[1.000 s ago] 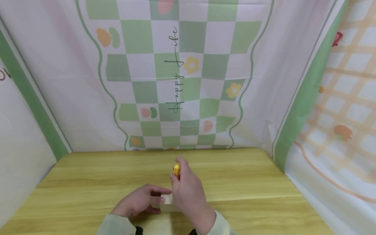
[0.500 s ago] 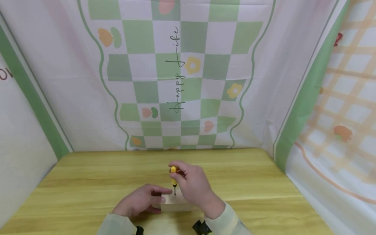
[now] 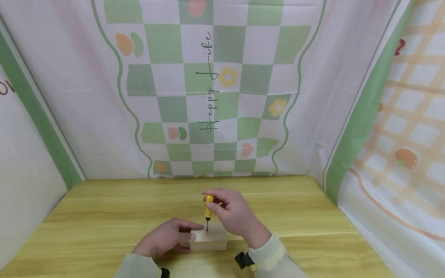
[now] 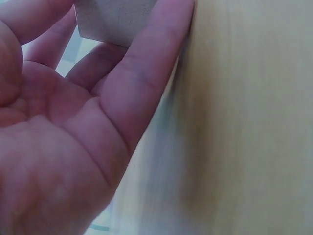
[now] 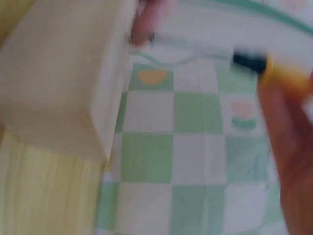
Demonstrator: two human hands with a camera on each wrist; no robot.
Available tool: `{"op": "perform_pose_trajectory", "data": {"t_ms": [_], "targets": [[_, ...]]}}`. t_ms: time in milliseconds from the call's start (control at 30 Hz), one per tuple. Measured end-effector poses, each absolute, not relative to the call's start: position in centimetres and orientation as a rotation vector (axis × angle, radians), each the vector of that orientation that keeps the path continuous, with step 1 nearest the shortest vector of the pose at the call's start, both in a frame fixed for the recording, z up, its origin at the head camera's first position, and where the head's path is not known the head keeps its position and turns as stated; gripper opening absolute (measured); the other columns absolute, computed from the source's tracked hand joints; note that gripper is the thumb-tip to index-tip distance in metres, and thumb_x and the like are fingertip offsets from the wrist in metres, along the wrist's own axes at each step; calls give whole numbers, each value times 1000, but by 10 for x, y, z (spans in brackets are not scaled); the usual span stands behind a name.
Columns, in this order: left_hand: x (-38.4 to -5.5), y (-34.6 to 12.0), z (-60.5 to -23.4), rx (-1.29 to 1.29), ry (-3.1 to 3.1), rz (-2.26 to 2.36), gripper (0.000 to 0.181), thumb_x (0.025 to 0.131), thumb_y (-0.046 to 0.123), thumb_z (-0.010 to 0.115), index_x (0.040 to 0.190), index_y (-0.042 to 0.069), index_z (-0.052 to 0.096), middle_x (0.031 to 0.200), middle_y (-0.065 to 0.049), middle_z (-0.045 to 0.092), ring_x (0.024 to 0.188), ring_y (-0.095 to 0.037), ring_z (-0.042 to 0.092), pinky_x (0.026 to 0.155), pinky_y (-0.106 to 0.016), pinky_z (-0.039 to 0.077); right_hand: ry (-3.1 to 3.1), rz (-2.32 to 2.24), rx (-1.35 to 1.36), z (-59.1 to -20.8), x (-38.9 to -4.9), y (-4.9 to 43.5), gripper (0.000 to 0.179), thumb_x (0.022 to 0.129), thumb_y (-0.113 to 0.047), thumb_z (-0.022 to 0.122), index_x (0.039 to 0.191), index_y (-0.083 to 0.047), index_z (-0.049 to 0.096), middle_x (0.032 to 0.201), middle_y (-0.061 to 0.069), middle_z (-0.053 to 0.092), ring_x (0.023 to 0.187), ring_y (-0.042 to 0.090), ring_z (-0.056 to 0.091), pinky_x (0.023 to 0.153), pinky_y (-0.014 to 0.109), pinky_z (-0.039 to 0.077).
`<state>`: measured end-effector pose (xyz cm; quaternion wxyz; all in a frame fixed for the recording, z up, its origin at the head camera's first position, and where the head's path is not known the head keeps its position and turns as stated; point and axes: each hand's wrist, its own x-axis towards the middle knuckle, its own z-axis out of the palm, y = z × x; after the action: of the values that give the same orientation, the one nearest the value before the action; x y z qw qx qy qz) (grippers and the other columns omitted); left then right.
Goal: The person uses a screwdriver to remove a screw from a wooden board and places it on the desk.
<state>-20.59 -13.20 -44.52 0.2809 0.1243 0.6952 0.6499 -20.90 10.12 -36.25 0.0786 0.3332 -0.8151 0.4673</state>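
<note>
A pale wooden block (image 3: 209, 245) lies on the table, with small dark spots along its top. My left hand (image 3: 166, 236) grips its left end, thumb on the near side and fingers around the back. In the left wrist view, a corner of the block (image 4: 115, 19) shows between the fingers. My right hand (image 3: 240, 216) pinches the yellow handle of a screwdriver (image 3: 209, 206) above the block. Nearly upright, its thin shaft meets the top at a dark spot. In the right wrist view, a small dark screw head (image 5: 142, 38) appears at the shaft's end, though blurred.
The wood-grain table (image 3: 104, 208) spreads around the block on all sides. A checked green and white cloth (image 3: 198, 96) hangs behind its far edge, with more cloth at both sides. A black wrist device (image 3: 244, 260) sits by the right sleeve.
My right hand has swung back to the right, uncovering the screwdriver shaft and the block's right part. The handle's top has shifted slightly since half a second ago. The left hand keeps its place.
</note>
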Motion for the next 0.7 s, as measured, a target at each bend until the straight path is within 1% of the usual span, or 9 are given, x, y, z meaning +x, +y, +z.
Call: {"op": "perform_pose_trajectory", "data": {"t_ms": [67,167,233,333,433,533,633,700], "targets": [[-205,-132,-445,334,1870,1745,38,94,9,69,131,4,66,138,-12,53,109,-25,56,81,-46,57,-2403,1171,901,-364,-200,92,30,96,-13,66,126,-9,68,100,-2,66,84,11,63,70,24,56],[-205,-131,-444,340,1877,1750,38,94,9,69,131,4,66,136,-12,54,106,-25,54,81,-46,57,-2315,915,783,-366,-188,80,34,92,-13,72,124,-3,68,91,-1,60,74,7,57,62,18,52],[-204,-131,-445,344,1877,1753,38,94,9,70,131,4,66,133,-12,54,104,-26,53,82,-46,57,-2264,867,742,-367,-184,73,36,89,-11,76,123,1,68,85,-1,57,68,6,51,56,17,49],[-205,-131,-445,342,1873,1757,38,93,9,70,131,5,67,128,-12,56,103,-26,52,82,-46,57,-2208,887,710,-369,-180,67,37,86,-4,77,121,3,68,79,-2,51,64,6,45,51,18,44],[-205,-131,-445,341,1871,1757,38,93,9,70,131,5,66,129,-12,56,104,-26,52,82,-46,57,-2172,915,694,-370,-180,65,35,85,0,76,119,5,68,78,-2,51,63,6,45,51,18,45],[-205,-131,-446,345,1879,1751,39,94,10,70,132,5,65,135,-12,54,107,-26,54,82,-46,57,-2154,940,690,-372,-180,65,35,85,2,75,119,6,68,78,-2,53,64,6,47,53,18,46],[-205,-131,-446,344,1879,1752,39,94,10,70,132,4,65,138,-13,52,108,-25,55,82,-46,57,-2165,957,727,-371,-183,67,35,84,4,75,119,3,69,80,-2,56,66,7,50,55,19,48],[-205,-131,-446,343,1876,1755,39,94,10,69,132,4,65,139,-13,52,109,-25,55,82,-47,57,-2193,988,800,-370,-187,72,35,85,4,75,120,0,70,81,-4,57,66,6,50,55,20,48]]}}
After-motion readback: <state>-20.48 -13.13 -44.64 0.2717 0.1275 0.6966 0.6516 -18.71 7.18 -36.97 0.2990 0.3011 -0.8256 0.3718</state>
